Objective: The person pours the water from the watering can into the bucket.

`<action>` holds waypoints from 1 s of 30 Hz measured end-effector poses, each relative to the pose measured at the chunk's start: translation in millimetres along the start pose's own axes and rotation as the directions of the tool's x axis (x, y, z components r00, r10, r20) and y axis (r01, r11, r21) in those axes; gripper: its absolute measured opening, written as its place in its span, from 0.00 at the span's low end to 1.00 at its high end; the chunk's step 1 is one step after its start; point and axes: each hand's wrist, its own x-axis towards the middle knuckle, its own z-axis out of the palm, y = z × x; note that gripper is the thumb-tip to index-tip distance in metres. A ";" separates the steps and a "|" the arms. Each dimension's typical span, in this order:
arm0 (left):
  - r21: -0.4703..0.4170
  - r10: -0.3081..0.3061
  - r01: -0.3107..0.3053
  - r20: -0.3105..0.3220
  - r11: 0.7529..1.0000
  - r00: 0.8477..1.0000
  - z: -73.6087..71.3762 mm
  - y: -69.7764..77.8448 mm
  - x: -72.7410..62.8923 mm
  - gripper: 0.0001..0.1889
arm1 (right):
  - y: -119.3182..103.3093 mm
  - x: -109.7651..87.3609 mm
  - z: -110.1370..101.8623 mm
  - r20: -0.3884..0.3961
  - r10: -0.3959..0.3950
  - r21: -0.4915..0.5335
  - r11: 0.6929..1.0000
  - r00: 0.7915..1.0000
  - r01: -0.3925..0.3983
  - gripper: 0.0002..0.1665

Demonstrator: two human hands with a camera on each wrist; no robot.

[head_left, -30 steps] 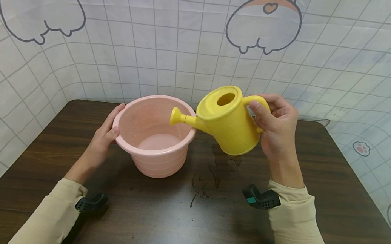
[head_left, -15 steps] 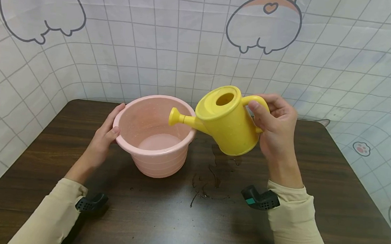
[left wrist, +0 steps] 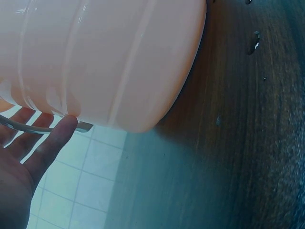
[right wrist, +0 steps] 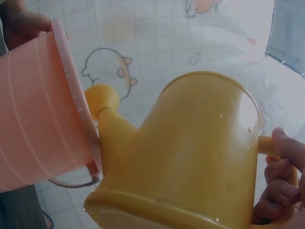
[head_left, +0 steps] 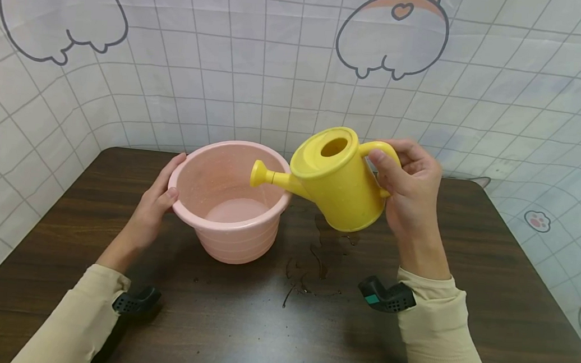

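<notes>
The table (head_left: 259, 337) has room in front of the pink basin (head_left: 235, 242) and yellow watering can (head_left: 348, 188), which block the way beyond.

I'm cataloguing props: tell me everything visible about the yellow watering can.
The yellow watering can looks like smooth plastic, with a rounded body, a hole in its top, a narrow spout ending in a flared rose, and a looped handle. The right hand's grip is round that handle, holding it above the table, tilted with the rose over the mouth of the pink bucket. Whether spout and bucket touch is unclear. Droplets dot the can's side; its contents are hidden.
</notes>
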 end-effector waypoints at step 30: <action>-0.005 0.012 -0.012 0.004 1.000 1.000 -0.3 -2.3 0.5 0.29 | -0.2 -1.4 1.2 -0.027 0.002 -0.026 1.000 1.000 -0.003 0.05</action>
